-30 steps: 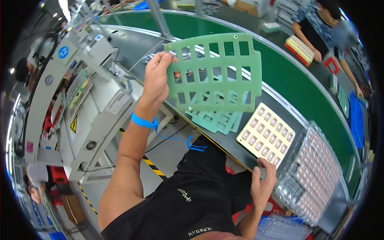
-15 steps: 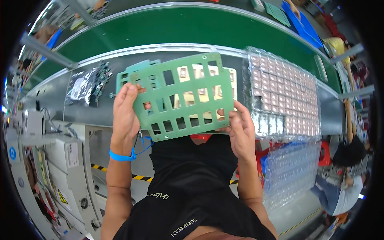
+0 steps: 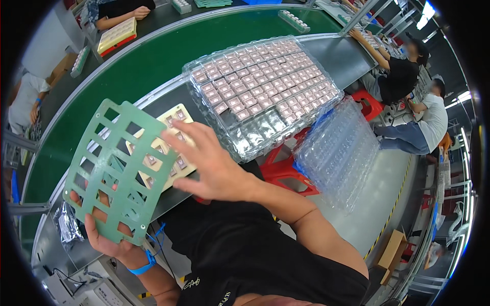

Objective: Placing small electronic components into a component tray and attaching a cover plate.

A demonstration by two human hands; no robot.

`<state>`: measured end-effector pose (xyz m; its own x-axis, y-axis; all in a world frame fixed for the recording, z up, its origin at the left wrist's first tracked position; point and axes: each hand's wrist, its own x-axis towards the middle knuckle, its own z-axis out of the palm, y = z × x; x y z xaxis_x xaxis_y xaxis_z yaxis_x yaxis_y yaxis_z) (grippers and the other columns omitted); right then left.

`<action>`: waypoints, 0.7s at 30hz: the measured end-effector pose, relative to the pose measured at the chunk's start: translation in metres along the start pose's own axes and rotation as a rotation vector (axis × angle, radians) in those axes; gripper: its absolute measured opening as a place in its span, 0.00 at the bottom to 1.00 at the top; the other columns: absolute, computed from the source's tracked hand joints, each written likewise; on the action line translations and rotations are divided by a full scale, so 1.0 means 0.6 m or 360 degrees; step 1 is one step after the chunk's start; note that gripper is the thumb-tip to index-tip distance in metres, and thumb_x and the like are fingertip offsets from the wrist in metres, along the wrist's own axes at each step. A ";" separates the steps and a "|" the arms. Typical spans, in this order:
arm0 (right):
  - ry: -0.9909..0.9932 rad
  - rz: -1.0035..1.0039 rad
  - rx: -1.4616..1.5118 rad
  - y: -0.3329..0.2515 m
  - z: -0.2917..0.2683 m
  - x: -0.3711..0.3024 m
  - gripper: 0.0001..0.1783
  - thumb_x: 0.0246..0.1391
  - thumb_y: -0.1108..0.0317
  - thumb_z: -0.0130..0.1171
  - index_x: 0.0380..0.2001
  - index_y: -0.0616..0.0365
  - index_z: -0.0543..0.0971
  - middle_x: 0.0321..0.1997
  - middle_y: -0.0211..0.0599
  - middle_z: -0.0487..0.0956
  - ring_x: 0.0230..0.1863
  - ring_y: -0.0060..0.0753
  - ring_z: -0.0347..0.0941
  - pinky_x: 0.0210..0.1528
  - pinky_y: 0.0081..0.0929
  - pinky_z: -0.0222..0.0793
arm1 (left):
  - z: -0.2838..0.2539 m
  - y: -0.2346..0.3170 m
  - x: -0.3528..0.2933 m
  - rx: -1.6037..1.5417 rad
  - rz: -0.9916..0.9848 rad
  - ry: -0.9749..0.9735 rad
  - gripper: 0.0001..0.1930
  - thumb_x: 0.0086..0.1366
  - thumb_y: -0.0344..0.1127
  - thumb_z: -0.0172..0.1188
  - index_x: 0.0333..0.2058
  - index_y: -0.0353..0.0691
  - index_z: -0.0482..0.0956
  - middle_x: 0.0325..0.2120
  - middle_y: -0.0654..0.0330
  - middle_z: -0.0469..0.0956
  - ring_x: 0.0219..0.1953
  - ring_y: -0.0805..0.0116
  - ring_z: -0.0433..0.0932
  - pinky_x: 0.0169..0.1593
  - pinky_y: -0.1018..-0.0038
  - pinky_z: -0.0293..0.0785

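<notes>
My left hand grips the lower edge of a green plate with rectangular cutouts, holding it tilted above the bench. A blue wrist strap sits on that wrist. My right hand is off the plate with its fingers spread and nothing in them, just beside the plate's right edge. Partly covered by the plate, a cream tray lies on the bench and carries small pinkish square parts. Other greenish pieces show through the cutouts.
A clear plastic blister tray filled with rows of pinkish parts lies to the right. Stacked empty clear trays stand near a red stool. A green conveyor runs behind. A silvery bag rests at left. Co-workers sit farther off.
My right hand has let go of the green plate and opened. The plate, now in my left hand alone, is turned and tilted. The view has swung to the right.
</notes>
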<state>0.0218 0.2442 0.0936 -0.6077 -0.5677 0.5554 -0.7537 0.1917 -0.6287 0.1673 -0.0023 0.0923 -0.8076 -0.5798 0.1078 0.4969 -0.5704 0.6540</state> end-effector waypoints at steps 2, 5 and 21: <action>-0.0102 -0.0160 -0.0225 -0.035 -0.002 0.000 0.50 0.39 0.61 0.77 0.68 0.42 0.68 0.72 0.48 0.61 0.69 0.56 0.57 0.70 0.59 0.54 | 0.035 -0.006 -0.006 0.0042 0.0123 0.0131 0.30 0.75 0.41 0.41 0.73 0.52 0.52 0.71 0.47 0.55 0.70 0.41 0.58 0.72 0.42 0.50; -0.0057 -0.0329 -0.0242 -0.069 0.032 0.000 0.40 0.45 0.60 0.72 0.65 0.33 0.72 0.70 0.45 0.65 0.67 0.52 0.62 0.68 0.69 0.52 | 0.069 -0.015 -0.017 0.0004 0.0182 0.0094 0.29 0.76 0.41 0.39 0.73 0.49 0.52 0.72 0.46 0.55 0.70 0.40 0.58 0.73 0.41 0.49; 0.0599 0.0627 0.2123 -0.017 -0.033 0.069 0.30 0.74 0.48 0.40 0.73 0.45 0.57 0.72 0.41 0.64 0.71 0.46 0.62 0.70 0.59 0.61 | 0.067 -0.091 0.021 0.0916 -0.0049 -0.0248 0.25 0.77 0.40 0.50 0.65 0.32 0.63 0.57 0.48 0.73 0.59 0.59 0.73 0.59 0.62 0.74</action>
<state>-0.0007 0.2348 0.1336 -0.9047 -0.3737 0.2045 0.1397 -0.7139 -0.6861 0.1169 0.0451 0.0882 -0.8778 -0.4507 0.1624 0.2555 -0.1536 0.9545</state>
